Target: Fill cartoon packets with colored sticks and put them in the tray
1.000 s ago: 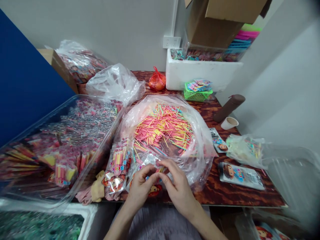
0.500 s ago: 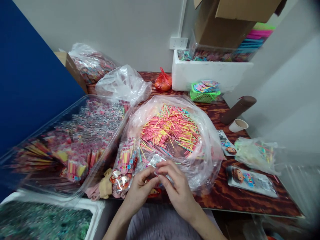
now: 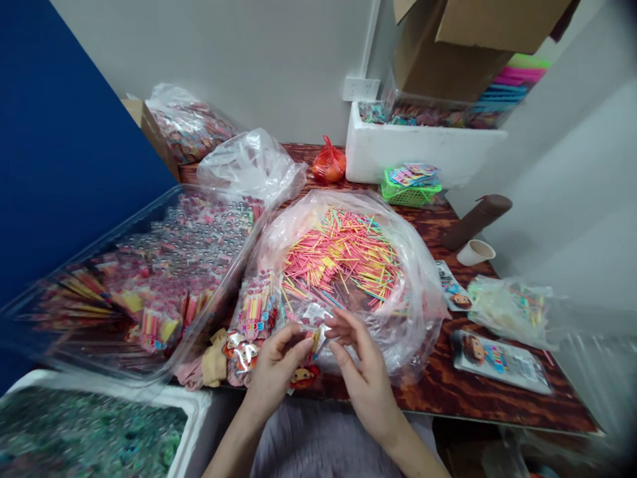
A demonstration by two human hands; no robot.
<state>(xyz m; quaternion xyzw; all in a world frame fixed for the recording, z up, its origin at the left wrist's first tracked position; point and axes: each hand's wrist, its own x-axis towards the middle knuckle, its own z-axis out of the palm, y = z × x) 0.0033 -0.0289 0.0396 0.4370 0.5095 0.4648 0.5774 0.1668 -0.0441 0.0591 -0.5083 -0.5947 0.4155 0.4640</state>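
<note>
My left hand [image 3: 275, 367] pinches a small clear packet [image 3: 312, 325] with coloured sticks in it, held at the near edge of the table. My right hand [image 3: 359, 367] is just right of it, fingers spread and touching the packet's side. Behind the hands lies a big clear plastic bag [image 3: 408, 265] spread open, with a heap of loose pink, yellow and green sticks [image 3: 343, 252]. To the left of the hands lie filled packets with cartoon print [image 3: 251, 322].
A clear bin of filled packets [image 3: 149, 279] stands at the left. A white foam box [image 3: 423, 146], green basket [image 3: 411, 189], red bag [image 3: 328, 166], brown tube [image 3: 475, 219], paper cup [image 3: 475, 252] and flat printed packets [image 3: 500, 362] lie at the back and right.
The hands have risen slightly with the packet, and my right hand's fingers have spread apart from a pinch. The view has shifted a little to the left.
</note>
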